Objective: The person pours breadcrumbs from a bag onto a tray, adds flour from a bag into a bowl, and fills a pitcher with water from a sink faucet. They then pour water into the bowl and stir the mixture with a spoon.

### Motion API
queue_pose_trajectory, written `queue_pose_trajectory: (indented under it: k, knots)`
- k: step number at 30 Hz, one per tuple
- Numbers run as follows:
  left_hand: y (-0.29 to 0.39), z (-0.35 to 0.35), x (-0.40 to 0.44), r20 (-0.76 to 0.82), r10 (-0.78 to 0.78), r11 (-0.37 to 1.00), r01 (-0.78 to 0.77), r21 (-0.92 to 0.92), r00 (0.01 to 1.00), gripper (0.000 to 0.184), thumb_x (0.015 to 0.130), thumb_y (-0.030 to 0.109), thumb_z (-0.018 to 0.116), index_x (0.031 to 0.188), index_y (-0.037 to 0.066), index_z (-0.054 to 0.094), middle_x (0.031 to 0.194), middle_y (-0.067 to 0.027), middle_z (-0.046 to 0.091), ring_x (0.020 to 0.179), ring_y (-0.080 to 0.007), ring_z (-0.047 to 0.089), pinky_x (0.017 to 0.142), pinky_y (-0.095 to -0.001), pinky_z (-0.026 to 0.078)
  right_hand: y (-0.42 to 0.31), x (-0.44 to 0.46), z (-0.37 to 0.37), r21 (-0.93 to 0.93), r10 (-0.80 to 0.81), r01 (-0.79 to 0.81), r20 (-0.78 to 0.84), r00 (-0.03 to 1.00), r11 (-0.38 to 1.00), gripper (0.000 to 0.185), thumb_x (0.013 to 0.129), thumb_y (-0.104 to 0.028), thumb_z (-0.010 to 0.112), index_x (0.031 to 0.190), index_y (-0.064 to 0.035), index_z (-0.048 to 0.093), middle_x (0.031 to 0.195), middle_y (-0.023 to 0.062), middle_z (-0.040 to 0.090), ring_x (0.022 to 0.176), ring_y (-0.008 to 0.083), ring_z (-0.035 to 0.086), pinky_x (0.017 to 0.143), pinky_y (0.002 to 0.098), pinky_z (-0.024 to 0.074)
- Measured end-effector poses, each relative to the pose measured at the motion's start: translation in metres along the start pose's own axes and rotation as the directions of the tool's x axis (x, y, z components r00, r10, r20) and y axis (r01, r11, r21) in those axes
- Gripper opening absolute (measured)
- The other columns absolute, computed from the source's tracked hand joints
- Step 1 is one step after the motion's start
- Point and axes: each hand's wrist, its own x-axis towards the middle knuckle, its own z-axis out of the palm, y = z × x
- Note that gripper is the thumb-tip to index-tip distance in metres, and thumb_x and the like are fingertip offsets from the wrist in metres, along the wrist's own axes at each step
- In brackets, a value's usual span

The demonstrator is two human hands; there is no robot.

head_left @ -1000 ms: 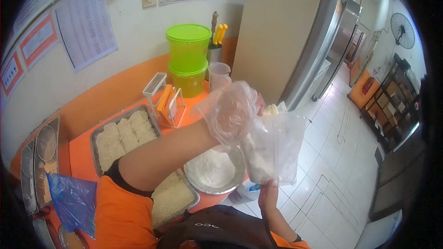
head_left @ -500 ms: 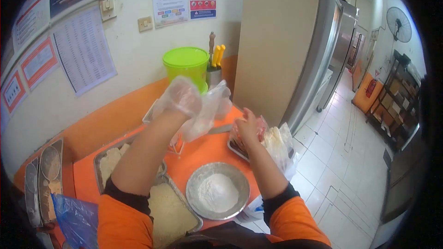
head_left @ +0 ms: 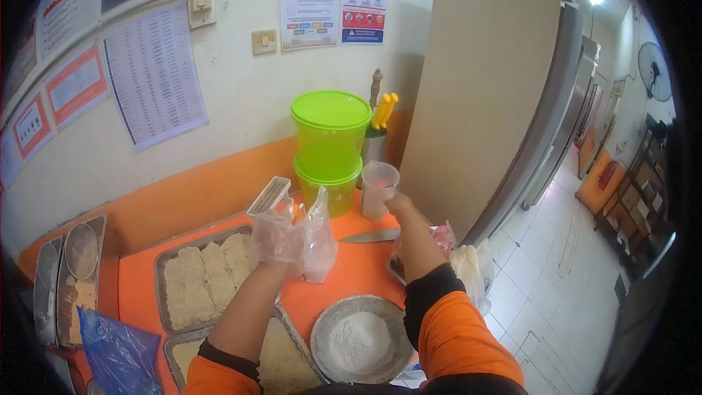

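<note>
My left hand (head_left: 279, 238) is wrapped in clear, loose plastic and seems closed on a translucent plastic bag (head_left: 320, 243) that hangs beside it over the orange table; the plastic blurs its fingers. My right hand (head_left: 398, 205) is closed at the right side of a translucent plastic jug (head_left: 377, 192), where a handle would be. The jug stands upright near the green tubs. Just below it lies a knife (head_left: 371, 236). Nearer to me is a round metal bowl (head_left: 322, 349) with white flour (head_left: 360, 342) heaped inside.
Left of the bowl is a metal tray (head_left: 162, 278) of crumb-coated pieces, with a crumb tray (head_left: 173, 366) in front. Two green tubs (head_left: 330, 135) are stacked by a knife holder (head_left: 374, 148). A blue bag (head_left: 117, 351) lies at left. A fridge (head_left: 482, 102) stands at right.
My left hand has come down with the plastic bag, uncovering the green tubs. My right hand has moved away from the packaged items at the right to the jug. The view has shifted.
</note>
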Motion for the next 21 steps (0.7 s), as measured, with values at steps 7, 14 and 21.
queue_pose_trajectory:
  k: [7, 14, 21]
  knots:
    - [0.014, -0.022, -0.002, -0.540, -0.209, 0.787, -0.187, -0.587, 0.815, 0.029, 0.065, 0.018, 0.061, 0.091, 0.005, 0.058, 0.076, -0.0136, 0.055, 0.070, -0.0308, 0.053, 0.061, -0.0406, 0.042, -0.034, -0.043, -0.041, 0.169, 0.014, -0.015, 0.004, 1.000, 0.986, 0.037, 0.077, -0.032, 0.055, 0.093, 0.0016, 0.057, 0.094, 0.0222, 0.059, 0.089, 0.0343, 0.056, 0.076, 0.0386, 0.0435]
    - [0.047, -0.051, -0.008, -0.320, -0.140, 0.019, -0.321, -0.947, 0.937, 0.039, 0.070, 0.010, 0.060, 0.106, -0.003, 0.051, 0.102, -0.0190, 0.054, 0.083, -0.0307, 0.056, 0.074, -0.0357, 0.046, -0.135, -0.229, -0.168, 0.146, -0.221, 0.233, -0.095, 0.971, 0.962, 0.027, 0.079, -0.025, 0.055, 0.088, 0.0010, 0.055, 0.081, 0.0199, 0.059, 0.077, 0.0317, 0.057, 0.069, 0.0377, 0.0425]
    - [0.080, -0.098, -0.009, -0.457, 0.327, 0.824, -0.487, -0.290, 0.827, 0.035, 0.075, 0.009, 0.056, 0.108, -0.002, 0.052, 0.100, -0.0130, 0.056, 0.080, -0.0186, 0.058, 0.068, -0.0302, 0.047, -0.149, -0.346, -0.235, 0.025, -0.417, 0.417, 0.087, 0.905, 0.909, 0.017, 0.080, -0.014, 0.053, 0.089, 0.0005, 0.054, 0.080, 0.0172, 0.059, 0.074, 0.0292, 0.057, 0.067, 0.0361, 0.0425]
